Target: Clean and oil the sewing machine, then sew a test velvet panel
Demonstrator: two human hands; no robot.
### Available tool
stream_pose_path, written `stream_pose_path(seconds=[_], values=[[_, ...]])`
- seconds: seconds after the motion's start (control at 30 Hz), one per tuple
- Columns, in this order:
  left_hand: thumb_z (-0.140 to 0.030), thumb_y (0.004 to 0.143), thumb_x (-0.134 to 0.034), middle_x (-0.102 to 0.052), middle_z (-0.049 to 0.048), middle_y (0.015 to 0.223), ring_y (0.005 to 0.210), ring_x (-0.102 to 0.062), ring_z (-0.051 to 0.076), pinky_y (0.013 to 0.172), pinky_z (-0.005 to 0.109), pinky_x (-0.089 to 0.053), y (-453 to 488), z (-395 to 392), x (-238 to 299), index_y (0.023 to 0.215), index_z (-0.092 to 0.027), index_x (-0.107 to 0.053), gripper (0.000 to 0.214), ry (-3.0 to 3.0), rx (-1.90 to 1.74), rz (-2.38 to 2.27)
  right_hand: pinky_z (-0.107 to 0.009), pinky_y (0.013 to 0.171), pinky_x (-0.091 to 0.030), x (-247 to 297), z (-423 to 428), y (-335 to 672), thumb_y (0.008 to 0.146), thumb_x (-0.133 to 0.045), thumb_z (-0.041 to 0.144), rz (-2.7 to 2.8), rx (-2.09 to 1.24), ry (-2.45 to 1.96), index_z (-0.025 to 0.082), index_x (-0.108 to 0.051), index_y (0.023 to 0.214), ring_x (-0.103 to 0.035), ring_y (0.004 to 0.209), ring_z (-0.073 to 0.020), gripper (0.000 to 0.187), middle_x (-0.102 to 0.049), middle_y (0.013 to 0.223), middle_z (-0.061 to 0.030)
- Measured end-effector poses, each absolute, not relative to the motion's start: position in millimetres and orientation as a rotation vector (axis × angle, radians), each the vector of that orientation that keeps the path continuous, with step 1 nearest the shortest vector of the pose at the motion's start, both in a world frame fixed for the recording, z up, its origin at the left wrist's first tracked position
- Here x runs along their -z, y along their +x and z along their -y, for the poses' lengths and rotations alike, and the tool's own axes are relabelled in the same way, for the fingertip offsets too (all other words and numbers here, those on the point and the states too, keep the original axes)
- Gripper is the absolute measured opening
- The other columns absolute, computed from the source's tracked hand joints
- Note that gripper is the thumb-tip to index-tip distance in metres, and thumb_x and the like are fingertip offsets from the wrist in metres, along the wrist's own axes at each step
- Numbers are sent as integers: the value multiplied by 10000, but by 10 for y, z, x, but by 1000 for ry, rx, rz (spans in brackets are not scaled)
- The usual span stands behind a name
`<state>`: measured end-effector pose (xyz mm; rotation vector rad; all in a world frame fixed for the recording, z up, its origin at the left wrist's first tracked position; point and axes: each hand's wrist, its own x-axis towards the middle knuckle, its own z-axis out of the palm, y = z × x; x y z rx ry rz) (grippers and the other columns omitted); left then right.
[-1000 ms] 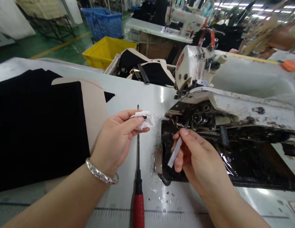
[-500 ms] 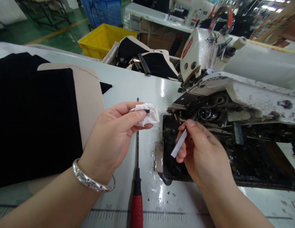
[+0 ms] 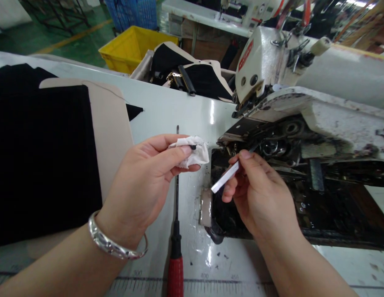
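My left hand (image 3: 145, 185) pinches a crumpled white tissue (image 3: 192, 150) with a dark smear on it, held above the white table. My right hand (image 3: 260, 198) grips a thin white-handled tool (image 3: 226, 176) whose dark tip reaches into the exposed underside of a tilted-back sewing machine (image 3: 303, 123). A red-handled screwdriver (image 3: 176, 247) lies on the table between my two hands, shaft pointing away from me.
Black fabric (image 3: 40, 156) on beige pieces (image 3: 111, 132) covers the table's left. The dark oily machine well (image 3: 318, 210) lies open at the right. Behind the table are a yellow bin (image 3: 133, 47) and black and beige parts (image 3: 185, 78). Small dark specks dot the table near the screwdriver.
The view has shifted closer and down. My right hand has tilted the white tool flatter, its free end swinging left. The left hand keeps the tissue almost still.
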<state>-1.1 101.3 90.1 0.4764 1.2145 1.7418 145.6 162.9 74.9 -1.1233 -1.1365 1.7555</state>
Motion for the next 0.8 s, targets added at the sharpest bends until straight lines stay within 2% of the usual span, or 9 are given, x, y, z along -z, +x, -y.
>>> stream_pose_path(seconds=[0.47,0.8], values=[[-135,809,-688,-718,67,890,785,-664,150,663,218,-563,2,-1012,-890,847,-123,-734,62,475,-1734,-1197,-204,409,-457,-710,-1612,1427,872,-608,437,1106,-1776,-1138,184,-537,835,-544,384,-130,265,-576,457,10],[-132,816,-687,-720,66,895,781,-669,146,660,211,-567,11,-1015,-878,868,-128,-744,77,483,-1727,-1187,-195,409,-453,-728,-1597,1434,903,-570,421,1126,-1758,-1133,183,-529,839,-541,379,-126,250,-565,450,10]])
